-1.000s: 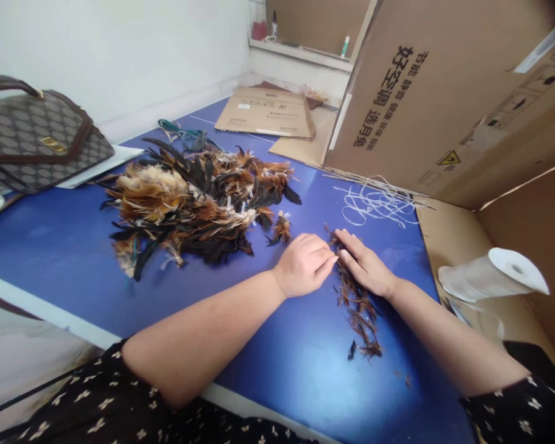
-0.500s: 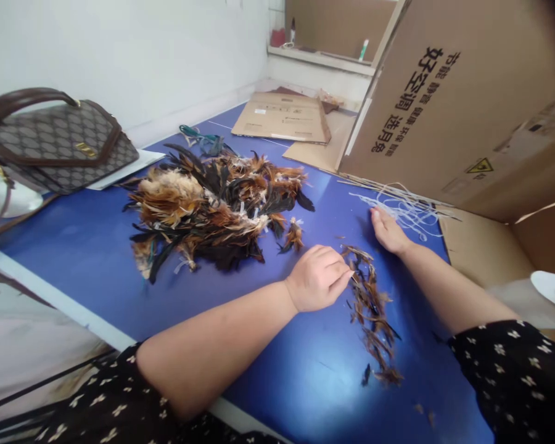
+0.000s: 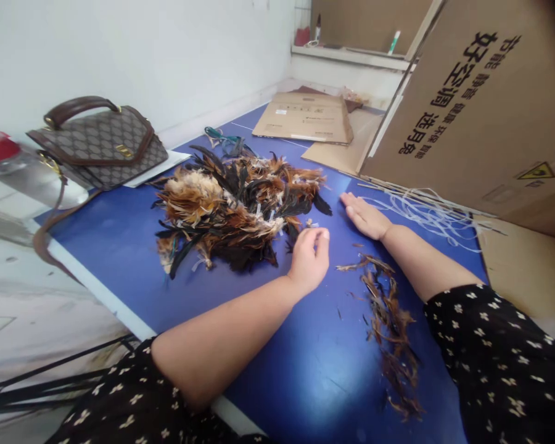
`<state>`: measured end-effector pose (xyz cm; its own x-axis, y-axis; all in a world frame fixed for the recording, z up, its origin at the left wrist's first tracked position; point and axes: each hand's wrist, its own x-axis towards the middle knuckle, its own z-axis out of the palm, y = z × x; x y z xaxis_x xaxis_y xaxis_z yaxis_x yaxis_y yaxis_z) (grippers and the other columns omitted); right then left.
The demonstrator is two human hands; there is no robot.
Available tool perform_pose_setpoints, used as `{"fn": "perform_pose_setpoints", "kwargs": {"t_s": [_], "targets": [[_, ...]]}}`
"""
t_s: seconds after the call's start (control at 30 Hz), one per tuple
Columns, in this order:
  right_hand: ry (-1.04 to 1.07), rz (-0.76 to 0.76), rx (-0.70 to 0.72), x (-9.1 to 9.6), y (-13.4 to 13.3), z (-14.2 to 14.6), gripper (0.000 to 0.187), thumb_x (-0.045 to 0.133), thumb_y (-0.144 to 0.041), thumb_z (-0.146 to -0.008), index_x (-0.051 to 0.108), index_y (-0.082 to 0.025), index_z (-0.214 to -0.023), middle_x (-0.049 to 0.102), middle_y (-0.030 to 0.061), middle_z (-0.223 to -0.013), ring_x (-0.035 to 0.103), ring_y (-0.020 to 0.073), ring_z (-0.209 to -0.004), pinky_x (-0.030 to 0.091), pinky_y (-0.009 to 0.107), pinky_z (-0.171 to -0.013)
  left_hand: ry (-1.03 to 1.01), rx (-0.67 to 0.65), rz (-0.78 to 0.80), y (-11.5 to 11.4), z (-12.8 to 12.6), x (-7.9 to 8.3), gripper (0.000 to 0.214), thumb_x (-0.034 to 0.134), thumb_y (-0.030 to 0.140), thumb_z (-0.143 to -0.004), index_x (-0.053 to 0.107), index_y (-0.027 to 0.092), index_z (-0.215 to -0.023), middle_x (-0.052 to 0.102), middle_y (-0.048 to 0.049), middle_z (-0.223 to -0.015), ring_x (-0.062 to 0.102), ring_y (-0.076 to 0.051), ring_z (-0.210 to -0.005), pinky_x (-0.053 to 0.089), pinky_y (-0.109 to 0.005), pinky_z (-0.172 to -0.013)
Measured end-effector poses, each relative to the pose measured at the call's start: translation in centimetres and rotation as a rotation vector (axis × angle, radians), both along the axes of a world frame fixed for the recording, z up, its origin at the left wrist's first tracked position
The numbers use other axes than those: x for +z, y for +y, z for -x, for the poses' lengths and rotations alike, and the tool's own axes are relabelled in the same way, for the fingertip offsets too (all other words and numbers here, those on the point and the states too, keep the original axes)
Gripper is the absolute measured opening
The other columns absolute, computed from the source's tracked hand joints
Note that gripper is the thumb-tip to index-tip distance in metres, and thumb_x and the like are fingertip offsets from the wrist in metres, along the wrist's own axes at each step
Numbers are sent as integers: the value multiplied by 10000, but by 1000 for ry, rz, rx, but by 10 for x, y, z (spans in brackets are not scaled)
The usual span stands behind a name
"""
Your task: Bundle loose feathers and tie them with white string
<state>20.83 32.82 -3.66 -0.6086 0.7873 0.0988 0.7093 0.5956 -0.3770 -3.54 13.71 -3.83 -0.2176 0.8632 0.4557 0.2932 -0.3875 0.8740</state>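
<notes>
My left hand (image 3: pixel 309 260) is beside a small feather bundle (image 3: pixel 290 242), which it partly hides. Its fingers are curled, and what they hold, if anything, I cannot make out. My right hand (image 3: pixel 364 217) rests with its fingers stretched out, holding nothing, close to white string (image 3: pixel 437 216). A large heap of brown, black and cream feathers (image 3: pixel 240 209) lies left of both hands, with small white ties showing in it. Loose thin brown feathers (image 3: pixel 393 333) form a strip on the blue table (image 3: pixel 305 357), below the right hand.
A patterned handbag (image 3: pixel 106 145) and a red-capped clear container (image 3: pixel 32 172) are on the left. Teal cord (image 3: pixel 226 139) lies behind the heap. A flat cardboard piece (image 3: pixel 305 117) lies at the back. A large printed cardboard panel (image 3: pixel 472 111) stands along the right.
My left hand has moved left, from the loose feathers to the small bundle. My right hand has shifted left, away from the string, and lies flatter. The view has turned slightly left.
</notes>
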Motion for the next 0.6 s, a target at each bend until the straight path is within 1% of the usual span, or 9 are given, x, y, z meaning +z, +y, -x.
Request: {"fn": "perform_pose_setpoints", "kwargs": {"t_s": [0.07, 0.13, 0.23, 0.3, 0.37, 0.43, 0.5, 0.53, 0.6], "targets": [[2, 12, 123, 7, -31, 7, 854, 216, -783, -1159, 382, -341, -1870, 373, -8, -1934, 279, 297, -1830, 189, 621, -1520, -109, 57, 159, 13, 9, -6, 416, 575, 565, -1166, 768, 196, -1153, 808, -139, -1114, 781, -262, -1088, 636, -447, -1061], [7, 23, 215, 15, -70, 8, 810, 237, -760, -1169, 381, -374, -1866, 373, -36, -1930, 290, 283, -1826, 199, 620, -1520, -185, 106, 230, 23, 16, -8, 436, 588, 592, -1154, 765, 194, -1175, 806, -141, -1139, 769, -264, -1121, 612, -459, -1107], [28, 104, 362, 29, -129, 2, 737, 285, -652, -1205, 322, -369, -1885, 356, -31, -1934, 259, 285, -1834, 167, 649, -1520, -262, 136, 247, 30, 21, -6, 437, 617, 614, -1137, 758, 203, -1175, 803, -134, -1183, 757, -251, -1156, 587, -441, -1141], [50, 165, 404, 39, -163, -4, 702, 303, -606, -1216, 322, -385, -1883, 350, -35, -1934, 253, 290, -1835, 159, 664, -1517, -289, 133, 242, 31, 22, -4, 432, 627, 620, -1132, 752, 208, -1160, 801, -130, -1197, 756, -244, -1160, 585, -425, -1139], [63, 231, 420, 49, -189, -12, 676, 323, -576, -1223, 325, -411, -1878, 351, -46, -1931, 261, 288, -1831, 169, 665, -1515, -300, 137, 243, 30, 22, -2, 421, 635, 616, -1127, 750, 211, -1141, 802, -128, -1193, 757, -243, -1150, 589, -420, -1131], [84, 271, 399, 56, -204, -22, 671, 341, -569, -1223, 319, -427, -1878, 346, -52, -1932, 259, 290, -1830, 186, 667, -1512, -295, 146, 242, 30, 22, -3, 413, 645, 609, -1123, 755, 211, -1137, 801, -128, -1188, 758, -246, -1154, 588, -427, -1139], [108, 256, 339, 56, -206, -35, 680, 355, -587, -1216, 323, -431, -1877, 325, -50, -1941, 238, 305, -1834, 193, 678, -1507, -278, 149, 233, 30, 21, -5, 420, 655, 608, -1119, 764, 204, -1149, 801, -135, -1192, 759, -255, -1174, 585, -447, -1160], [112, 230, 295, 54, -201, -42, 684, 355, -602, -1211, 333, -432, -1874, 312, -49, -1947, 226, 314, -1836, 190, 685, -1505, -271, 147, 225, 30, 20, -6, 432, 660, 617, -1116, 767, 200, -1155, 802, -142, -1199, 760, -261, -1187, 586, -459, -1171], [92, 153, 187, 45, -182, -57, 687, 324, -634, -1204, 370, -442, -1862, 312, -48, -1950, 235, 326, -1834, 181, 692, -1503, -280, 136, 200, 32, 18, -7, 486, 639, 661, -1123, 765, 194, -1169, 807, -162, -1218, 770, -276, -1214, 596, -485, -1179]]}}
